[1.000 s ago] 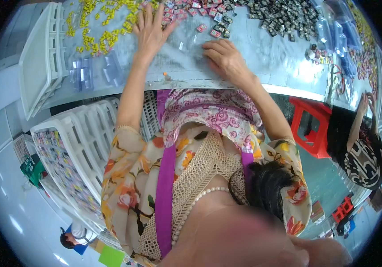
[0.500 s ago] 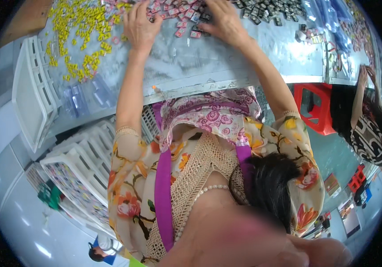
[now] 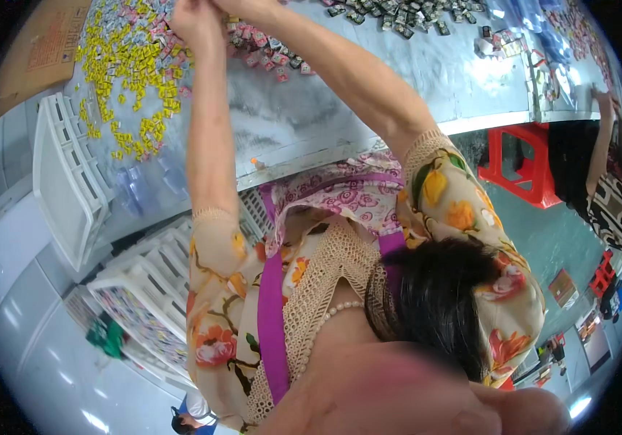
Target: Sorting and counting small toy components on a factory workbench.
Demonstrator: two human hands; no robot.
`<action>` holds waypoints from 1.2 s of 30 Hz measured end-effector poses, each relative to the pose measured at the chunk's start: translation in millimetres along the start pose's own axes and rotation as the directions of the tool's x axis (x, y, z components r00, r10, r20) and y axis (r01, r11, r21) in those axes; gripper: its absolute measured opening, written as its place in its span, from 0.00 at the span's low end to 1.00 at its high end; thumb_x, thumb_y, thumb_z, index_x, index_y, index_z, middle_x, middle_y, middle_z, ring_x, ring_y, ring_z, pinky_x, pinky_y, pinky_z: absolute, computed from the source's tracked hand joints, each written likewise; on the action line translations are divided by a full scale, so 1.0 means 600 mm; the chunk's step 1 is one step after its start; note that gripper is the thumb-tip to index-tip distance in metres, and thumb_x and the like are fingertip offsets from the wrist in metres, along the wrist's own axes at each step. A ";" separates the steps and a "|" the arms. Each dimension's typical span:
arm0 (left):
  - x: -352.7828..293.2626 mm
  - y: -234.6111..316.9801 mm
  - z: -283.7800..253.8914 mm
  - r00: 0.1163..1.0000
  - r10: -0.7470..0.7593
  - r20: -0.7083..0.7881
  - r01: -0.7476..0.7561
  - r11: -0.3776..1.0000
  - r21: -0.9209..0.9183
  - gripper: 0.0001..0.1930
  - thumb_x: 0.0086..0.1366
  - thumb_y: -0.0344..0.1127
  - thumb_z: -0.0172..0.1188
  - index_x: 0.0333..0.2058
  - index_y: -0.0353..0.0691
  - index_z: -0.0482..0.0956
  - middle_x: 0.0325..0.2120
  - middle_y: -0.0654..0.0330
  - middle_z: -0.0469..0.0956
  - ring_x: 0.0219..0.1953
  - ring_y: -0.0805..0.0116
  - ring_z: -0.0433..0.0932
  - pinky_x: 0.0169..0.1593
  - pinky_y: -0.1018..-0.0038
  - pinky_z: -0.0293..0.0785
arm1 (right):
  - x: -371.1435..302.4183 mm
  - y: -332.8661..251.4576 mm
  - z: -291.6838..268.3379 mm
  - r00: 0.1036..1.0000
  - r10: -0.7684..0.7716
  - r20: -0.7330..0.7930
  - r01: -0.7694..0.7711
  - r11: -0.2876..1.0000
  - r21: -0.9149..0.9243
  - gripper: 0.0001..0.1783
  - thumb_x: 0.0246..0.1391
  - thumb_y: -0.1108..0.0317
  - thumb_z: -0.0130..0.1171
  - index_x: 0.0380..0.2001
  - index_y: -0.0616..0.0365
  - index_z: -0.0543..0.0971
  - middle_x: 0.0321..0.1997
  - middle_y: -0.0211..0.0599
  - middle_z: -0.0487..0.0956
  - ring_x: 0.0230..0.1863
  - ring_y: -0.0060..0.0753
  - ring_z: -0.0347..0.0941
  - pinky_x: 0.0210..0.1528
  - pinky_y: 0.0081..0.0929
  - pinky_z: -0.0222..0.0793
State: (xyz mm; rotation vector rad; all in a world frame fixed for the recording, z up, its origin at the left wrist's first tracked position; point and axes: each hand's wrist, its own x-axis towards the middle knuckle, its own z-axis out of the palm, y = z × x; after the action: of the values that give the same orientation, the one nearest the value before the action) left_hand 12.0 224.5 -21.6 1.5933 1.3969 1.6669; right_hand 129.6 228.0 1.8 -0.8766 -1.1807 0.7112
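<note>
Both my arms reach forward over a grey table. My left hand is at the top edge of the view, next to a heap of small pink and red pieces. Beside it, my right hand is mostly cut off by the edge. The fingers of both hands are hidden, so what they hold cannot be seen. A spread of small yellow pieces lies left of my left hand. Small dark pieces lie to the right.
A white slatted plastic tray leans at the table's left end, with more white trays stacked below. Clear plastic packets lie near the table's front edge. A red stool and another person are at the right.
My hands have moved further away over the table, from flat near the front to the pink and red heap at the top edge. The view has tilted downward.
</note>
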 end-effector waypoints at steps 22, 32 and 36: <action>-0.177 0.095 0.233 0.809 -0.381 0.448 0.410 0.912 0.035 0.56 0.52 0.23 0.76 0.73 0.32 0.46 0.47 0.48 0.73 0.36 0.65 0.82 0.33 0.69 0.83 | 0.025 0.055 -0.397 0.998 0.038 -0.040 -0.055 0.619 -0.784 0.23 0.64 0.65 0.60 0.60 0.63 0.74 0.54 0.53 0.81 0.51 0.55 0.80 0.56 0.44 0.74; -0.135 0.130 0.247 0.540 -0.658 0.525 0.839 0.468 -0.277 0.47 0.55 0.15 0.70 0.70 0.36 0.54 0.48 0.50 0.76 0.42 0.59 0.83 0.47 0.58 0.86 | 0.044 0.056 -0.327 0.872 0.386 -0.303 -0.463 0.849 -0.252 0.26 0.59 0.52 0.61 0.53 0.58 0.83 0.46 0.47 0.87 0.47 0.45 0.84 0.53 0.36 0.74; -0.055 0.126 0.223 0.628 -0.515 0.584 0.751 0.600 -0.278 0.26 0.65 0.22 0.65 0.60 0.37 0.68 0.44 0.56 0.77 0.43 0.61 0.83 0.44 0.57 0.88 | 0.063 0.056 -0.273 0.856 0.502 -0.125 -0.506 0.862 -0.002 0.25 0.60 0.51 0.62 0.53 0.58 0.85 0.50 0.46 0.86 0.52 0.35 0.81 0.56 0.31 0.73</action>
State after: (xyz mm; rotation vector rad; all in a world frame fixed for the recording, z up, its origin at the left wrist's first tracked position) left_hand 166.6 214.4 5.0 0.8869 0.9941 0.9868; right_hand 297.1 243.7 -32.2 -1.2645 -0.8558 1.0477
